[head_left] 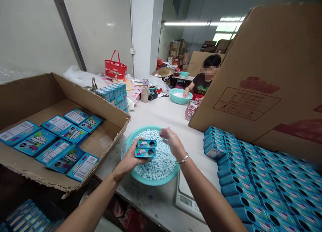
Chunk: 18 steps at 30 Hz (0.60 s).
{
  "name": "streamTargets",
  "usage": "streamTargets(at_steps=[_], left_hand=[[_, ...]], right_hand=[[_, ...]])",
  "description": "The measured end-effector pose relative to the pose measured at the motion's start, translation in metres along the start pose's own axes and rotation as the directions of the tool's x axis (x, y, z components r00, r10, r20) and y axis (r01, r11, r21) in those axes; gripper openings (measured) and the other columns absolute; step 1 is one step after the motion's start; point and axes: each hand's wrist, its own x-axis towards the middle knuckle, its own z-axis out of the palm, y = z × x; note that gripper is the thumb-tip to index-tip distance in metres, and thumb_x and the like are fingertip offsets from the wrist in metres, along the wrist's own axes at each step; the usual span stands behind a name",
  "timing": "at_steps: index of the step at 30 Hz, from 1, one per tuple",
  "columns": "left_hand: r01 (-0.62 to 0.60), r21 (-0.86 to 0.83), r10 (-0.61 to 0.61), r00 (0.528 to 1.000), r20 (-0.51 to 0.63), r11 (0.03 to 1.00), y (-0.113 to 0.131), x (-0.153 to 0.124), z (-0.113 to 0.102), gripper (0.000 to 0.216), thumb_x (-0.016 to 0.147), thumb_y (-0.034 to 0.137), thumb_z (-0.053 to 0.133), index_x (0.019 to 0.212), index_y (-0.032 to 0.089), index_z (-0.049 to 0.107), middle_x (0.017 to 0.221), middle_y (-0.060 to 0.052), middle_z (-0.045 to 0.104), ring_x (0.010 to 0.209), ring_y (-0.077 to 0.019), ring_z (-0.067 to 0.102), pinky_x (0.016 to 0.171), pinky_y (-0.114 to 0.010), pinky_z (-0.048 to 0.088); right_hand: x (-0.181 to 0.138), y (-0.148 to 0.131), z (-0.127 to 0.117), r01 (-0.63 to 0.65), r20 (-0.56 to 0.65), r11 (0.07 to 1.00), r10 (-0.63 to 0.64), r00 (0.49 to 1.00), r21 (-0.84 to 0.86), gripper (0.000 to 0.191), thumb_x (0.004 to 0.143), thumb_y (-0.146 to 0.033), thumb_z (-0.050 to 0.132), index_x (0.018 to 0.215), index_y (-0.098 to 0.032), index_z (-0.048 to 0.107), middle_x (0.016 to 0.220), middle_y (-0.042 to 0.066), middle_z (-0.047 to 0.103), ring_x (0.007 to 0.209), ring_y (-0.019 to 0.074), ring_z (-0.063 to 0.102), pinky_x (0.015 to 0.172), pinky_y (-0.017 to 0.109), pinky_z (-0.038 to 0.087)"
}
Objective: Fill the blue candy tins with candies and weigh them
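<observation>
My left hand (128,160) is wrapped round two small blue candy boxes (145,152), one against the other. Dark round openings show on their top faces. The boxes are above a turquoise basin (151,182) filled with small pale-blue candies (159,170). Over the right part of the same basin is my right hand (173,143), its fingers stretched out and slightly blurred. Nothing shows in that hand. A white digital scale (186,200) lies beside the basin, partly hidden by my right forearm.
At left, an open carton (110,119) holds several blue boxes (72,134). Rows of blue boxes (254,178) stand at right before a tall cardboard sheet (251,74). Stacked boxes (114,92) and a bottle (145,93) stand farther back. A co-worker (202,84) reaches into another basin (176,99).
</observation>
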Motion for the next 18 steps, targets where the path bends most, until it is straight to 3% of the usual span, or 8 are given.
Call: streamTargets(at_steps=[4, 7, 11, 15, 18], left_hand=[[-0.026, -0.043, 0.03, 0.996, 0.086, 0.999, 0.013, -0.021, -0.001, 0.09, 0.061, 0.02, 0.085, 0.135, 0.025, 0.036, 0.131, -0.009, 0.055, 0.117, -0.0286, 0.057, 0.101, -0.039, 0.045], [-0.041, -0.098, 0.059, 0.981, 0.187, 0.994, 0.025, -0.032, 0.022, 0.084, 0.063, 0.02, 0.085, 0.133, 0.026, 0.039, 0.135, -0.01, 0.05, 0.124, -0.0298, 0.052, 0.104, -0.039, 0.043], [0.097, -0.244, -0.002, 0.933, 0.36, 0.965, 0.028, -0.038, 0.082, 0.089, 0.067, 0.018, 0.082, 0.139, 0.03, 0.031, 0.13, -0.009, 0.055, 0.11, -0.026, 0.062, 0.095, -0.036, 0.049], [0.161, -0.263, -0.045, 0.916, 0.4, 0.951, 0.002, -0.039, 0.151, 0.102, 0.07, 0.02, 0.08, 0.148, 0.034, 0.015, 0.128, -0.009, 0.058, 0.107, -0.0238, 0.064, 0.095, -0.036, 0.05], [0.112, -0.156, -0.052, 0.936, 0.349, 0.981, -0.029, -0.033, 0.188, 0.086, 0.073, 0.027, 0.078, 0.144, 0.03, 0.03, 0.133, -0.01, 0.054, 0.115, -0.0257, 0.06, 0.1, -0.038, 0.048]], right_hand=[[-0.032, -0.011, -0.061, 0.055, -0.094, 0.992, -0.045, 0.995, 0.109, 0.041, 0.076, -0.056, 0.069, 0.097, -0.021, 0.07, 0.096, 0.008, 0.073, 0.092, 0.0209, 0.067, 0.082, 0.032, 0.048], [-0.069, -0.005, -0.098, 0.077, -0.184, 0.972, -0.036, 0.982, 0.221, 0.034, 0.073, -0.049, 0.075, 0.092, -0.021, 0.071, 0.089, 0.005, 0.073, 0.083, 0.0171, 0.067, 0.077, 0.029, 0.051], [-0.116, 0.011, -0.133, 0.126, -0.332, 0.936, -0.009, 0.943, 0.33, 0.032, 0.07, -0.045, 0.079, 0.091, -0.021, 0.071, 0.085, 0.003, 0.072, 0.075, 0.0135, 0.066, 0.07, 0.025, 0.053], [-0.144, 0.025, -0.165, 0.202, -0.504, 0.906, 0.015, 0.863, 0.372, 0.032, 0.068, -0.043, 0.081, 0.088, -0.021, 0.07, 0.083, 0.003, 0.071, 0.072, 0.0124, 0.065, 0.067, 0.023, 0.053], [-0.156, 0.033, -0.184, 0.208, -0.541, 0.902, 0.033, 0.841, 0.377, 0.03, 0.069, -0.042, 0.08, 0.088, -0.021, 0.07, 0.084, 0.003, 0.071, 0.073, 0.0132, 0.066, 0.068, 0.024, 0.053]])
